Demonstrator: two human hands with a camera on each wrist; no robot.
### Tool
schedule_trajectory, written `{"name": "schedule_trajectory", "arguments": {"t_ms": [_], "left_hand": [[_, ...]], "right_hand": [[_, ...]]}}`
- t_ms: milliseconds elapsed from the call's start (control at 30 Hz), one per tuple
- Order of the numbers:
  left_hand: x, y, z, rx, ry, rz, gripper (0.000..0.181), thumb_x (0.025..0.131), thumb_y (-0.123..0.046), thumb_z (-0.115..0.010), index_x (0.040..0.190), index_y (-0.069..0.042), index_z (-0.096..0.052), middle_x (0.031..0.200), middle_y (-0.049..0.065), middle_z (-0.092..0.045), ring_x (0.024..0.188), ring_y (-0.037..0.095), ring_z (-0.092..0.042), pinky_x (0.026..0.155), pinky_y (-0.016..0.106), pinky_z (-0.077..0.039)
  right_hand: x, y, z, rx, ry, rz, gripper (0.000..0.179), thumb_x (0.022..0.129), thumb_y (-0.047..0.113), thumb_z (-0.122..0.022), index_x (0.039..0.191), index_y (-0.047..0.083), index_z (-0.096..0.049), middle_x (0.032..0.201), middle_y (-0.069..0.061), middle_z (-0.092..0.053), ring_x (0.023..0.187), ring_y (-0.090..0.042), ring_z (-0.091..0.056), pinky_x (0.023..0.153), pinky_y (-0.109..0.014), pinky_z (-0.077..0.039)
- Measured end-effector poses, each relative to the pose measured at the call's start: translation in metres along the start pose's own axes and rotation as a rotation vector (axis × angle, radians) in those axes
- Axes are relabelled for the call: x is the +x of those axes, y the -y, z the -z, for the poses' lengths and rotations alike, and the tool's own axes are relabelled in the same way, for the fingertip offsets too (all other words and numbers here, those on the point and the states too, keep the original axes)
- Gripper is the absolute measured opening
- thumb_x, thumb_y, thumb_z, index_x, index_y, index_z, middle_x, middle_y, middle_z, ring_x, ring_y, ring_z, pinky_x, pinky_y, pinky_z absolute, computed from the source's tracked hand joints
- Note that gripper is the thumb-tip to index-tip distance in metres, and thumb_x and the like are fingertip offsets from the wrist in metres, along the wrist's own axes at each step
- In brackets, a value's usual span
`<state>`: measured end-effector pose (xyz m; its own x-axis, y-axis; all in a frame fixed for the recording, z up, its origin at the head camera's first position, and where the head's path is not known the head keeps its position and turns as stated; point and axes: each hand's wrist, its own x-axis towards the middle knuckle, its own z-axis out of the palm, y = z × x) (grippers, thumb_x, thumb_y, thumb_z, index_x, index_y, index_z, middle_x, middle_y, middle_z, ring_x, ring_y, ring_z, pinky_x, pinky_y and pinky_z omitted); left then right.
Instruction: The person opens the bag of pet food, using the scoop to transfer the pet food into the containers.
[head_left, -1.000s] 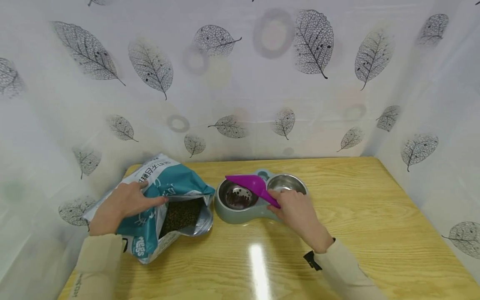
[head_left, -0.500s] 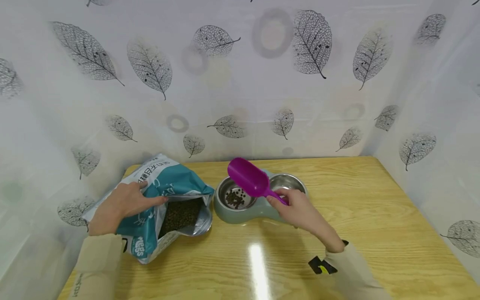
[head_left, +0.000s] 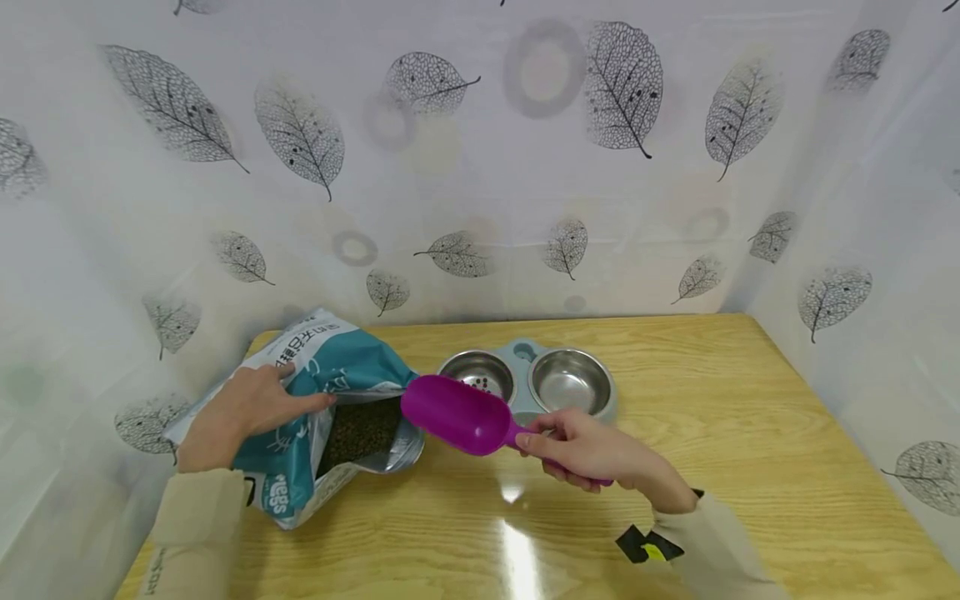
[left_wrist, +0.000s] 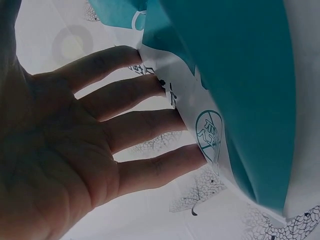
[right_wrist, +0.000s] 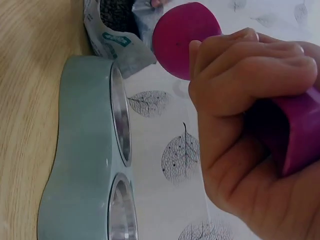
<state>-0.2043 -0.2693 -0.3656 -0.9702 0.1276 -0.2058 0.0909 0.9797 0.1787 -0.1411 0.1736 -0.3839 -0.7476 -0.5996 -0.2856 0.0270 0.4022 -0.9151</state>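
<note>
My right hand (head_left: 592, 450) grips the handle of a purple scoop (head_left: 457, 417), its fingers curled round it in the right wrist view. The scoop's hollow shows no food; it hangs between the bag and the bowls. My left hand (head_left: 251, 412) lies on a teal and white pet food bag (head_left: 367, 358), with fingers (left_wrist: 145, 125) fairly straight against its side. The bag lies on its side, mouth towards the right, with brown kibble (head_left: 363, 429) inside. A grey-green double pet bowl (right_wrist: 82, 135) stands beside it. Several kibbles lie in its left steel bowl (head_left: 480, 358), partly hidden by the scoop.
The right steel bowl (head_left: 570, 383) shows bare metal. All stands on a wooden table (head_left: 735, 433). A white curtain (head_left: 495, 183) with a leaf print closes in the back and both sides.
The scoop turned from tipped over the left bowl to hollow side up, then moved down and left towards the bag mouth. Kibble shows in the left bowl. My left hand stayed put.
</note>
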Motion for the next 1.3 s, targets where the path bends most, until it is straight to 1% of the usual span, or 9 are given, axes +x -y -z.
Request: {"name": "schedule_trajectory", "arguments": {"t_ms": [167,300,433,533,667,833,933,1100,1300], "left_hand": [[0.000,0.000,0.000,-0.002,0.000,0.003,0.116,0.083,-0.080,-0.059,0.149,0.014,-0.040,0.129,0.044,-0.057,0.099,0.049,-0.066,0.082,0.056,-0.054],[0.001,0.000,0.001,-0.011,0.005,0.006,0.116,0.083,-0.080,-0.060,0.149,0.014,-0.040,0.124,0.043,-0.060,0.088,0.040,-0.067,0.078,0.053,-0.055],[0.001,0.000,0.002,-0.013,0.007,0.013,0.117,0.083,-0.079,-0.061,0.149,0.015,-0.040,0.123,0.043,-0.060,0.083,0.035,-0.065,0.075,0.050,-0.055],[0.001,0.001,0.002,-0.012,0.010,0.015,0.116,0.083,-0.079,-0.061,0.148,0.015,-0.040,0.126,0.044,-0.059,0.085,0.037,-0.066,0.075,0.051,-0.055],[0.000,0.000,0.002,-0.010,0.014,0.016,0.116,0.083,-0.079,-0.061,0.148,0.015,-0.040,0.128,0.044,-0.058,0.090,0.041,-0.067,0.079,0.054,-0.055],[0.001,-0.001,0.002,-0.009,0.013,0.015,0.116,0.082,-0.079,-0.061,0.149,0.014,-0.041,0.130,0.044,-0.057,0.096,0.043,-0.066,0.082,0.056,-0.054],[0.002,-0.001,0.002,-0.011,0.009,0.011,0.116,0.082,-0.079,-0.061,0.149,0.014,-0.041,0.129,0.043,-0.057,0.094,0.041,-0.066,0.082,0.056,-0.054],[0.003,-0.001,0.001,-0.012,0.008,0.008,0.117,0.082,-0.080,-0.061,0.149,0.014,-0.040,0.129,0.043,-0.057,0.095,0.041,-0.066,0.082,0.055,-0.054],[0.003,0.001,0.001,-0.011,0.012,0.011,0.117,0.082,-0.080,-0.061,0.148,0.015,-0.040,0.124,0.043,-0.060,0.085,0.033,-0.064,0.078,0.052,-0.055]], "right_hand": [[0.008,0.005,-0.016,-0.095,0.010,-0.012,0.030,0.103,0.042,-0.060,0.098,0.013,-0.068,0.057,0.004,-0.052,0.035,-0.005,-0.036,0.034,-0.020,-0.030],[0.016,0.010,-0.029,-0.225,0.000,-0.021,0.027,0.097,0.046,-0.068,0.099,0.020,-0.069,0.061,0.003,-0.059,0.037,-0.007,-0.041,0.035,-0.022,-0.037],[0.026,0.016,-0.042,-0.374,-0.015,0.034,0.022,0.094,0.039,-0.073,0.090,0.019,-0.065,0.066,0.005,-0.063,0.042,-0.007,-0.049,0.039,-0.025,-0.045],[0.035,0.019,-0.052,-0.507,-0.038,0.104,0.023,0.096,0.030,-0.069,0.079,0.018,-0.059,0.061,0.010,-0.055,0.045,-0.003,-0.049,0.043,-0.022,-0.044],[0.045,0.025,-0.064,-0.739,-0.080,0.159,0.039,0.101,0.030,-0.063,0.067,0.020,-0.046,0.056,0.012,-0.040,0.047,-0.002,-0.039,0.045,-0.020,-0.033],[0.051,0.046,-0.074,-0.976,-0.091,0.080,0.048,0.103,0.037,-0.056,0.060,0.022,-0.039,0.054,0.009,-0.035,0.047,-0.007,-0.038,0.042,-0.025,-0.031],[0.057,0.063,-0.072,-1.004,-0.024,-0.006,0.050,0.104,0.038,-0.055,0.059,0.020,-0.040,0.055,0.007,-0.042,0.047,-0.009,-0.043,0.044,-0.026,-0.036],[0.071,0.086,-0.066,-0.917,0.102,-0.139,0.046,0.105,0.036,-0.057,0.063,0.018,-0.047,0.056,0.003,-0.050,0.037,-0.011,-0.049,0.043,-0.023,-0.041],[0.085,0.089,-0.068,-0.847,0.131,-0.172,0.050,0.105,0.039,-0.056,0.061,0.017,-0.045,0.049,0.006,-0.040,0.032,-0.010,-0.043,0.038,-0.022,-0.037]]}}
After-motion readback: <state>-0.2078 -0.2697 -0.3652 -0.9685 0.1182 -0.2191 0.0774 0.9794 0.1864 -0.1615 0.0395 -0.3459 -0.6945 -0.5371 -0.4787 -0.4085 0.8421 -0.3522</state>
